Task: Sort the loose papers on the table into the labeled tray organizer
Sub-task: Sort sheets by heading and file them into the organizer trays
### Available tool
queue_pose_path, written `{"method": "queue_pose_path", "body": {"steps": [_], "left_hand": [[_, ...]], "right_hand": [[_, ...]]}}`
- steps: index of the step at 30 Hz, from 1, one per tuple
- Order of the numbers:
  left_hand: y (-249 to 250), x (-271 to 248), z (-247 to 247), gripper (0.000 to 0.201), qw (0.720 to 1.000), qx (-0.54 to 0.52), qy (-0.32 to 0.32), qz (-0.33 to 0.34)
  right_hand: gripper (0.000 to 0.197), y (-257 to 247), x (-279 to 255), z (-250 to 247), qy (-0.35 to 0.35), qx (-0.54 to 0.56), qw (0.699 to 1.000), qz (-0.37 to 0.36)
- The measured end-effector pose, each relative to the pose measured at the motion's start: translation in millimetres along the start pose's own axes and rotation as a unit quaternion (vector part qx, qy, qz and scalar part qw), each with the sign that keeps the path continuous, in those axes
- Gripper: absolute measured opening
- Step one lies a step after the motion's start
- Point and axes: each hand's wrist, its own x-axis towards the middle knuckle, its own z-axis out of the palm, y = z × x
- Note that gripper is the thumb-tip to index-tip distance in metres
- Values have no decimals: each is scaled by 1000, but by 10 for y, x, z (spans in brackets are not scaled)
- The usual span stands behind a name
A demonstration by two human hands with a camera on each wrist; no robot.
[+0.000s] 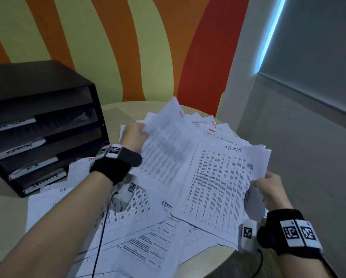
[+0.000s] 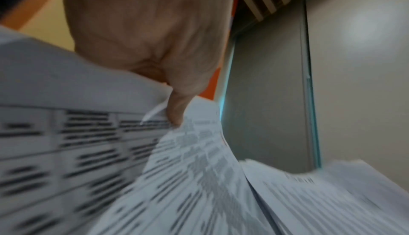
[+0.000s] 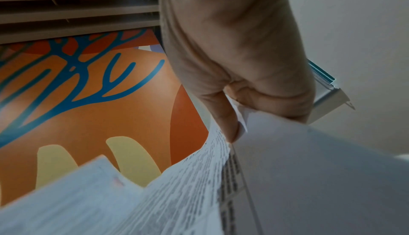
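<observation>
A black tray organizer [image 1: 47, 125] with several labeled shelves stands at the table's left. Printed sheets lie scattered over the round table. My left hand [image 1: 135, 135] pinches a blurred printed sheet [image 1: 164, 149] by its left edge and holds it lifted and tilted; the left wrist view shows the left hand [image 2: 175, 106] with its thumb on that sheet [image 2: 188, 168]. My right hand [image 1: 268, 187] grips the right edge of a stack of papers [image 1: 220, 187] topped by a sheet marked ADMIN. In the right wrist view the right hand [image 3: 234, 127] has its thumb on top of the stack [image 3: 309, 177].
Loose papers [image 1: 140, 233] cover the near half of the pale round table [image 1: 112, 115]. More sheets with red handwriting [image 1: 212, 127] fan out at the far right. A striped orange and yellow wall stands behind; grey floor lies to the right.
</observation>
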Motion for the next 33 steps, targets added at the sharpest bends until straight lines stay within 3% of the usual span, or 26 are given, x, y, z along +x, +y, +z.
{"method": "queue_pose_path", "body": {"steps": [3, 6, 10, 13, 15, 17, 20, 23, 26, 29, 31, 33], "left_hand": [[44, 120, -392, 22, 983, -167, 73, 14], [158, 69, -590, 12, 970, -219, 98, 25], [276, -197, -388, 17, 957, -286, -44, -12], [346, -389, -62, 22, 959, -264, -105, -4], [394, -466, 145, 25, 970, -218, -111, 13], [420, -533, 296, 27, 961, -247, -124, -14], [502, -598, 386, 39, 945, -299, -128, -33], [587, -556, 362, 26, 956, -278, -91, 35], [719, -540, 276, 19, 955, -273, -49, 106], [800, -517, 223, 24, 947, -271, -35, 172], [761, -470, 263, 24, 948, -255, -58, 183], [615, -415, 375, 30, 961, -205, -117, 146]], "right_hand": [[29, 5, -3, 21, 0, 8, 1000, -9], [26, -47, -55, 30, 10, 27, 999, -29], [25, -189, -196, 45, -9, 73, 995, -71], [29, -306, -299, 109, -36, 105, 988, -111], [20, -358, -346, 175, -55, 129, 981, -135], [18, -410, -417, 238, -69, 153, 973, -157], [34, -492, -551, 313, -87, 204, 957, -185], [50, -605, -687, 347, -78, 236, 944, -217], [26, -678, -793, 354, -65, 200, 930, -301], [45, -678, -797, 371, -38, 151, 918, -365], [48, -650, -757, 378, -31, 138, 923, -358], [44, -565, -672, 403, -43, 128, 939, -317]]}}
